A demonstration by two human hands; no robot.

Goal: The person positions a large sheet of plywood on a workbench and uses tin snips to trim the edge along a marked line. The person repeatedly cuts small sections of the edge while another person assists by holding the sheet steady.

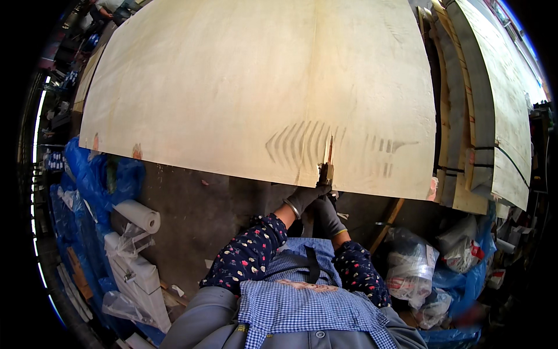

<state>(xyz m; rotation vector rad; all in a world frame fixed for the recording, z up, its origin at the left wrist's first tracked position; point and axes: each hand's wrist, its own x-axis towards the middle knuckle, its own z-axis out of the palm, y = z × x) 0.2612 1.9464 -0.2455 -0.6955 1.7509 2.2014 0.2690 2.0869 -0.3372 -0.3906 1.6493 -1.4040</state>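
A large pale plywood sheet (221, 87) spreads out before me, with grey curved marks near its front edge. At that edge a narrow split (331, 150) runs inward, its sides splintered. A short dark brown piece (326, 173) sits at the mouth of the split; whether it is torn wood or a tool I cannot tell. My left hand (302, 199), in a grey glove, is closed at the edge just below this piece, its fingertips partly covered. My right hand (329, 216), gloved too, is close beside it and lower, with its fingers hidden.
Stacked curved boards (465, 116) stand at the right, bound with a black strap. Blue plastic sheeting (87, 174), a white roll (139, 216) and wrapped goods lie on the left. Plastic-wrapped bundles (411, 267) and a wooden stick (386, 225) are at the lower right. Another person (108, 9) is far left.
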